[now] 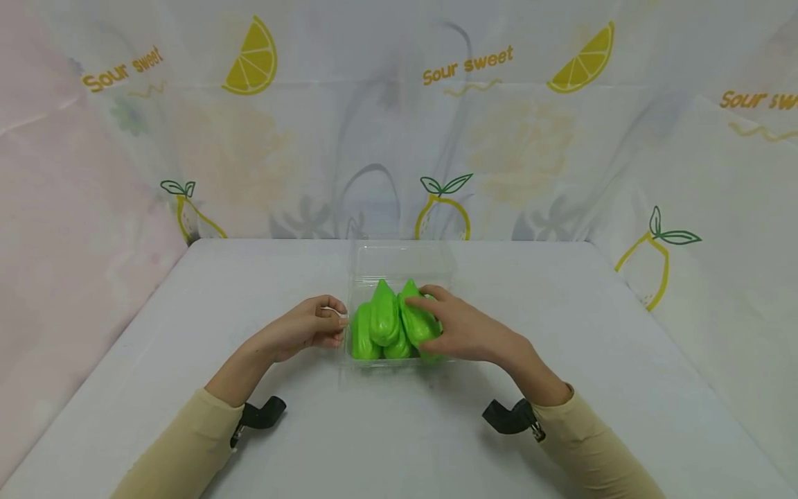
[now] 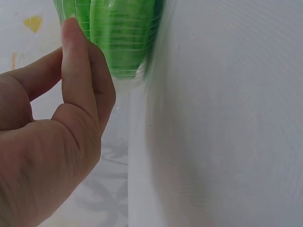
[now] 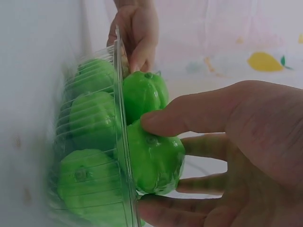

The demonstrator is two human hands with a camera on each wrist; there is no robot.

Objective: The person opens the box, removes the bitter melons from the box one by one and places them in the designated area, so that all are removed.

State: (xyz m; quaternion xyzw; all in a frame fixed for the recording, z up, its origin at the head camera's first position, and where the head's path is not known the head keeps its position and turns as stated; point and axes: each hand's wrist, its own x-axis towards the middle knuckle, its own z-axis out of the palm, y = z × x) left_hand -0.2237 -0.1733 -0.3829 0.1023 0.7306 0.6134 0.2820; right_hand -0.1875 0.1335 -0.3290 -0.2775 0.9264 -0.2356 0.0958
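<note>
A clear plastic box (image 1: 399, 362) holds several glossy green peppers, some in a lower layer and two on top. My left hand (image 1: 305, 326) pinches the box's left rim between thumb and fingers; in the left wrist view the thumb tip (image 2: 72, 28) lies against the ribbed wall. With my right hand (image 1: 476, 331) I grip the right-hand top green pepper (image 3: 154, 161), thumb on its near side and fingers round the far side. Beside it sits the other top green pepper (image 1: 384, 315). The lower peppers (image 3: 90, 182) show through the box wall.
The box's clear lid (image 1: 404, 260) stands open at the back. White cloth covers the table (image 1: 399, 436), and a lemon-print curtain (image 1: 349, 138) rises behind it. A black wrist mount (image 1: 264, 414) sticks out by the left sleeve, another (image 1: 508, 417) by the right.
</note>
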